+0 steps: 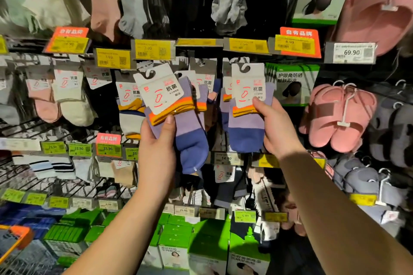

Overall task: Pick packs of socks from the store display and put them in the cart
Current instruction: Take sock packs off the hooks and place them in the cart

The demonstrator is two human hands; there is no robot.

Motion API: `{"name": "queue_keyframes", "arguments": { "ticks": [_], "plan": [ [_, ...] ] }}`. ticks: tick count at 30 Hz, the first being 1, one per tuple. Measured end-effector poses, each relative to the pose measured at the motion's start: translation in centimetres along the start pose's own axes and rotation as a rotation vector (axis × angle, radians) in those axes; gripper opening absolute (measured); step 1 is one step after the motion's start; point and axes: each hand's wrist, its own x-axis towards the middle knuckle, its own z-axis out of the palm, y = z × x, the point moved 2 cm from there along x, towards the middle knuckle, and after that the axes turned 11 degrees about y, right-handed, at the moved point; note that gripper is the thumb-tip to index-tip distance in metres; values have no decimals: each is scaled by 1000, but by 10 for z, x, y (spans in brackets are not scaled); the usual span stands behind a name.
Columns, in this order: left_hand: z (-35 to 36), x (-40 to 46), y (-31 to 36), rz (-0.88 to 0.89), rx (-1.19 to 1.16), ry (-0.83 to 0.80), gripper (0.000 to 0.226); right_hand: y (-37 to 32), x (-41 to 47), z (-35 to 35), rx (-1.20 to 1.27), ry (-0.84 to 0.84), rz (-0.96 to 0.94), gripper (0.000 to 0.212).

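two purple sock packs are gripped, one by the left hand [156, 140], one by the right hand [276, 129], thumbs in front, held up off the display hooks [201, 61], likely ready for the cart [15, 239]

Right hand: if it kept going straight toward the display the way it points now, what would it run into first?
Probably the sock packs still hanging on the hook just behind the purple pack that the right hand grips. Depth is hard to judge from this one view, so how much gap remains is unclear.

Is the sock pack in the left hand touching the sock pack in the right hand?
Apart. The head view shows a dark gap of display between the left pack and the right pack. The left hand and the right hand each hold one.
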Motion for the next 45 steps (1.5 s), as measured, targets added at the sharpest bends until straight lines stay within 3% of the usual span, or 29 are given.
{"name": "queue_keyframes", "arguments": {
  "ticks": [6,9,19,26,33,37,41,45],
  "plan": [
    [6,-2,6,15,-1,-33,37,-7,35,21,-170,15,-99,13],
    [7,-2,6,22,1,-33,35,-8,44,27,-192,32,-82,20],
    [4,1,3,-2,-12,-21,44,-2,51,24,-138,81,-48,10],
    [5,3,5,15,-10,-43,31,3,53,21,-114,122,-17,9],
    [6,4,2,15,-21,-77,36,2,76,26,-760,263,-210,46],
    [8,3,5,29,-24,-76,37,6,93,31,-894,297,-197,56],
    [9,2,6,14,-21,-71,44,12,105,37,-874,309,-159,55],
    [8,1,8,3,-36,-81,34,9,110,42,-881,320,-125,49]
  ]
}}
